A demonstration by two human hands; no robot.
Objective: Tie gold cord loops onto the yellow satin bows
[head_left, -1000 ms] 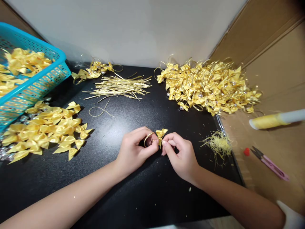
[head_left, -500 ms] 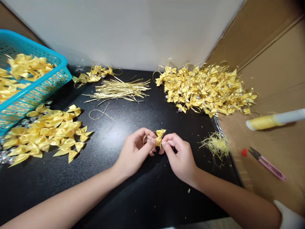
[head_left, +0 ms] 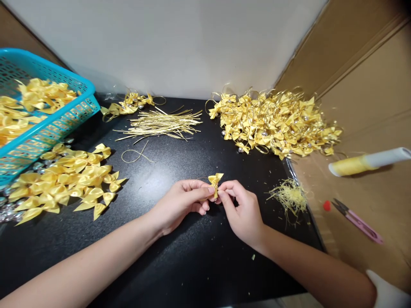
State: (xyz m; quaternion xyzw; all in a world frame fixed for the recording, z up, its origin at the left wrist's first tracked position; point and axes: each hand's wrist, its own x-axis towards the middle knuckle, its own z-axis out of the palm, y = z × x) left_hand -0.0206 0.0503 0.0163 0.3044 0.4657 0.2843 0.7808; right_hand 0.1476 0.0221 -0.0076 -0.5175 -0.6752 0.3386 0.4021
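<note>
A small yellow ribbon bow (head_left: pixel 215 180) is held up over the middle of the black table. My left hand (head_left: pixel 184 199) pinches it from the left, thumb on the front of the bow. From the right, my right hand (head_left: pixel 239 207) pinches at the bow's lower side with thumb and index finger; what exactly lies between these fingertips is hidden. Behind the hands lies a bundle of gold cords (head_left: pixel 165 123). One thin cord (head_left: pixel 138 157) forms a loop in front of it. Loose yellow bows (head_left: pixel 67 179) are heaped to the left.
A blue basket (head_left: pixel 77 111) with yellow bows stands far left, silvery bells (head_left: pixel 13 211) below it. At the back right is a pile of corded bows (head_left: pixel 272 122). Thread scraps (head_left: pixel 290 196), pink-handled snips (head_left: pixel 361 224) and a yellow-wound tube (head_left: pixel 349 166) lie right.
My left hand has turned and its thumb has slid onto the front of the bow. The gold loop by its fingers is now mostly hidden. My right hand has barely moved. The view has shifted slightly.
</note>
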